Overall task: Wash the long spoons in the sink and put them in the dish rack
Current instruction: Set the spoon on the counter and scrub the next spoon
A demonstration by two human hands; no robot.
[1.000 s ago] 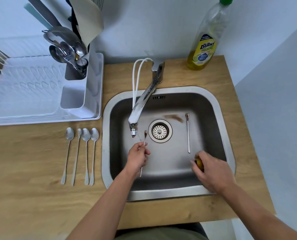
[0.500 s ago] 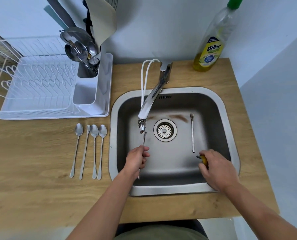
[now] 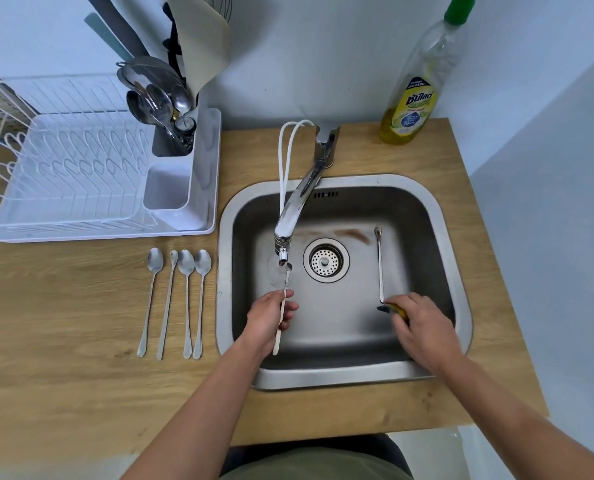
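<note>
Head view: held a long spoon in the clenched left hand, bowl up just under the tap, long axis running away from the body; closed the right hand over a sponge beside the handle end of a second spoon lying on the sink floor, nearer the right; laid four spoons parallel on the counter, below the dish rack; could not tell whether water ran; hid most of the sponge.

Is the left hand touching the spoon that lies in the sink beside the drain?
Apart. The head view shows the left hand holding another spoon under the tap, with bare sink floor between it and the lying spoon.
</note>
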